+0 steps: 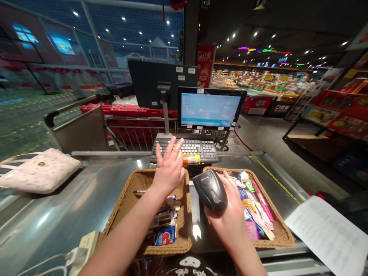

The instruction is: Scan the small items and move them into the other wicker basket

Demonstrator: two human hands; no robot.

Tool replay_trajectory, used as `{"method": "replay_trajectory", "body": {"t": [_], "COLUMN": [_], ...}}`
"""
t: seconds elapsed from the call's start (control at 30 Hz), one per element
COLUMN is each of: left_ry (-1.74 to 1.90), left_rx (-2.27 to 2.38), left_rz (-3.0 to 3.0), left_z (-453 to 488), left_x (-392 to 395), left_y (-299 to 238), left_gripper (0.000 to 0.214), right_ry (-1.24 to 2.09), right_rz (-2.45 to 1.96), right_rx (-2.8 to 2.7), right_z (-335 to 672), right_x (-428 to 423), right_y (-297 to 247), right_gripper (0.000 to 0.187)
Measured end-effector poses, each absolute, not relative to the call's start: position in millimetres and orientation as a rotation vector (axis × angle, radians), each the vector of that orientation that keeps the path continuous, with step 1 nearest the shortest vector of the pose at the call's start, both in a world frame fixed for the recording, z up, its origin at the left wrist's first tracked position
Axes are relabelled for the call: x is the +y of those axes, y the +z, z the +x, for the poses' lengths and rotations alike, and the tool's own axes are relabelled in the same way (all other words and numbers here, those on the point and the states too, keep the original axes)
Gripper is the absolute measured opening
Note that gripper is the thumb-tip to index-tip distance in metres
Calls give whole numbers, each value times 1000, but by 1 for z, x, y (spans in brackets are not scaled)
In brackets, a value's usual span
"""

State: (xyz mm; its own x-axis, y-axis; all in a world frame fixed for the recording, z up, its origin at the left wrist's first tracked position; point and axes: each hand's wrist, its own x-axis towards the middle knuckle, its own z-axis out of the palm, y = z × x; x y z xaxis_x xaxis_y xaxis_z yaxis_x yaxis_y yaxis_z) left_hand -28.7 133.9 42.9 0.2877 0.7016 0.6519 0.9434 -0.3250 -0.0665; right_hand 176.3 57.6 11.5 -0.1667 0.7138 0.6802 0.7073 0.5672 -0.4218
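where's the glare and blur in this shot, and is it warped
Head view: ceiling lights glare off the steel counter, and the monitor is washed out pale blue; the left edge smears and stretches, with wide-angle warp tilting the shelves at right; the barcode scanner in the right hand is sharp.

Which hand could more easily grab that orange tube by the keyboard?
Probably the left hand: it is open, fingers spread, right beside the orange tube at the front edge of the keyboard. The right hand is full, gripping the scanner.
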Motion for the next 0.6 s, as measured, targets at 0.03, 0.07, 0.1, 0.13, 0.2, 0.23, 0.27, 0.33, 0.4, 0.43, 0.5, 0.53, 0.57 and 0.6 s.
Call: {"method": "replay_trajectory", "body": {"t": [0.03,0.07,0.1,0.13,0.2,0.23,0.27,0.33,0.4,0.43,0.5,0.53,0.57,0.6], "left_ry": [-715,-697,-680,-665,-648,-646,-646,-650,-657,-661,-661,-657,-654,-652], "left_rx": [-1468,-1465,-1461,-1459,-1461,-1466,-1472,-1482,-1485,-1486,-1489,-1492,-1495,-1496], "left_rz": [-2122,-2127,-2132,-2137,-2146,-2147,-2147,-2148,-2153,-2155,-2154,-2151,-2150,-2151], "left_z": [-31,-32,-34,-36,-39,-40,-41,-44,-46,-47,-49,-50,-51,-51], "left_x": [133,133,132,132,130,129,128,127,126,126,125,125,125,124], "left_y": [45,45,46,46,44,44,43,43,43,43,43,43,42,42], "left_gripper": [24,25,25,26,26,27,27,28,28,28,29,29,29,29], "right_ry": [15,21,24,26,32,36,41,62,90,100,106,103,101,102], "right_rz": [-1153,-1155,-1157,-1158,-1153,-1154,-1160,-1175,-1175,-1167,-1148,-1141,-1136,-1133], "right_rx": [-1898,-1901,-1900,-1900,-1907,-1914,-1920,-1929,-1930,-1930,-1928,-1924,-1920,-1917], "right_z": [174,172,169,168,164,163,162,160,158,158,157,156,156,156], "right_x": [58,59,59,59,59,59,58,57,56,56,55,55,55,55], "right_y": [11,10,9,8,5,4,3,2,2,2,1,1,1,1], "right_gripper": [59,58,57,56,55,55,55,55,56,56,56,56,56,56]}}
